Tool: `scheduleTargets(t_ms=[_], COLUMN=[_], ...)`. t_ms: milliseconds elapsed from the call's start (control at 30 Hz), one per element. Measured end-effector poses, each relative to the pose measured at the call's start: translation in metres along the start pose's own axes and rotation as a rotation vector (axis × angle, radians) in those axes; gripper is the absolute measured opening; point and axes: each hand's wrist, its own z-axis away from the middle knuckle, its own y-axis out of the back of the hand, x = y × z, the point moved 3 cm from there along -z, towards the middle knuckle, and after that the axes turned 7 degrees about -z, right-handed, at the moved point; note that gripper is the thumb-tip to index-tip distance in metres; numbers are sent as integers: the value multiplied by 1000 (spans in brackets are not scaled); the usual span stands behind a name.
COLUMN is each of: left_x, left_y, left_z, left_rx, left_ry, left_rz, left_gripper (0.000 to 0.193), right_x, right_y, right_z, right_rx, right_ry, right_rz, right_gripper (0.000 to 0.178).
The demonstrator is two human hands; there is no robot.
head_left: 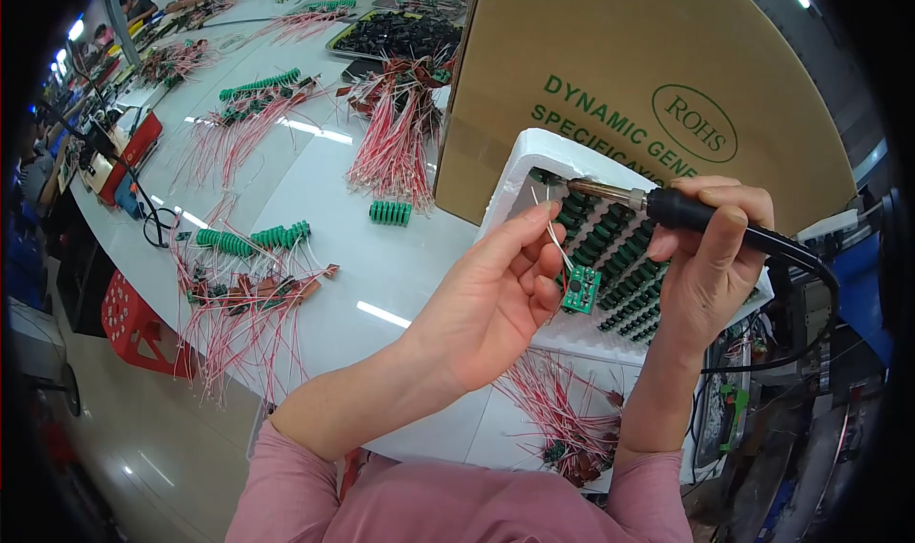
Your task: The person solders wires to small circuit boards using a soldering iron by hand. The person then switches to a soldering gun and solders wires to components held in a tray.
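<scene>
Well, left hand pinches wires, green board at their end | right hand grips soldering iron, tip near wires | foam tray behind

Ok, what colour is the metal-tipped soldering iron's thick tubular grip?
The tubular grip is black; best in head view.

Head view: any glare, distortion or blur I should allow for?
Head view: white glare streaks the tabletop left of the soldering iron; the right edge of the cardboard box looks bowed; the picture's corners go black; the green circuit board is sharp enough to show its components.
</scene>
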Motion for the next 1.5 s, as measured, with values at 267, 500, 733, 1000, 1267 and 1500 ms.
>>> scheduleTargets(t_ms=[267,500,733,1000,1267,1500], left_x=[0,1,0,-1,0,0], left_y=[2,-3,-3,-5,-4,-5], left_z=[-1,-3,-5,-5,-5,-7], left_rx=[-23,2,28,-3,5,-9], left_ry=[7,15,16,16,9,-8], left_rz=[-1,34,38,43,58,57], left_gripper=[19,8,7,10,10,11], right_x=[1,2,2,2,2,3], right_y=[0,0,0,1,1,0], right_z=[0,-1,-1,-1,-1,-1], right_rx=[12,9,11,12,8,-5], right_ry=[-4,-2,-9,-1,2,5], right_rz=[-1,3,-1,-4,-10,-2], right_gripper=[24,22,21,22,21,21])
